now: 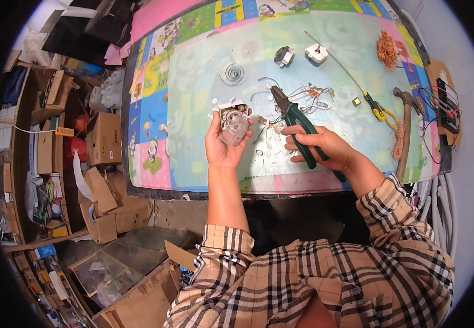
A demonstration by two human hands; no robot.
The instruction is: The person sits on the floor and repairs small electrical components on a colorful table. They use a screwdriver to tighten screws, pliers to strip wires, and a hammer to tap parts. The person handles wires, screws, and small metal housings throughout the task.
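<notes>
My left hand (227,143) cradles a small white and clear plastic housing (235,121), its inner parts showing. Dark green-handled pliers (297,123) are in my right hand (324,146), with the fingers around the handles and the jaws pointing up and left. The jaws stay apart from the housing. Behind the pliers lies a tangle of thin wires (319,98) in several colours. Small loose bits are scattered on the table between my hands. Beyond the housing sits a flat metal spiral spring (232,74).
Two small blocky parts, one black and white (284,56) and one white (316,53), lie farther back. To the right are copper wire (386,50), a screwdriver (335,60), yellow-handled pliers (382,109) and a hammer (406,126). Shelves with cardboard boxes (104,139) stand left of the table (193,164).
</notes>
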